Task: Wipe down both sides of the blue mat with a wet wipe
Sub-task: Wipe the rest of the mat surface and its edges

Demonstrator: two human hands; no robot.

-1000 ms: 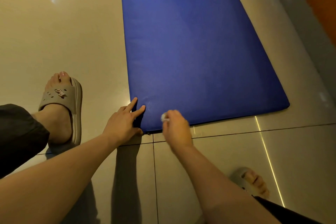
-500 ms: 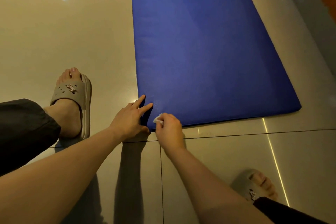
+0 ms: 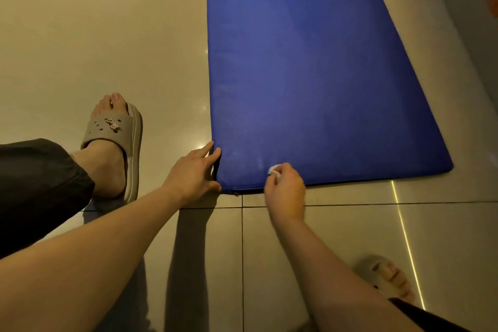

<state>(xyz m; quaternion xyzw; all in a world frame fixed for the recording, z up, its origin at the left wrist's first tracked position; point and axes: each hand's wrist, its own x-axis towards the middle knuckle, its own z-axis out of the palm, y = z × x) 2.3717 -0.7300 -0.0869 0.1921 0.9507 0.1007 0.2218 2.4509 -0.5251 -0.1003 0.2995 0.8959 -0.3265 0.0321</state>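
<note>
One blue mat (image 3: pixel 310 75) and one wipe (image 3: pixel 273 169) are seen. Two hands are counted, the left hand (image 3: pixel 192 174) and the right hand (image 3: pixel 285 187), and two slippers (image 3: pixel 113 129).

The blue mat (image 3: pixel 310 75) lies flat on the floor (image 3: pixel 80 35), its top open from near edge to far end. The left hand (image 3: pixel 192 174) touches the near left corner; the right hand (image 3: pixel 285 188), pinching a wet wipe (image 3: pixel 273 169), rests on the near edge beside it. A slippered foot (image 3: pixel 113 140) stands near the mat's left side, open tile between; a second foot (image 3: pixel 388 275) lies nearer, well apart.
</note>
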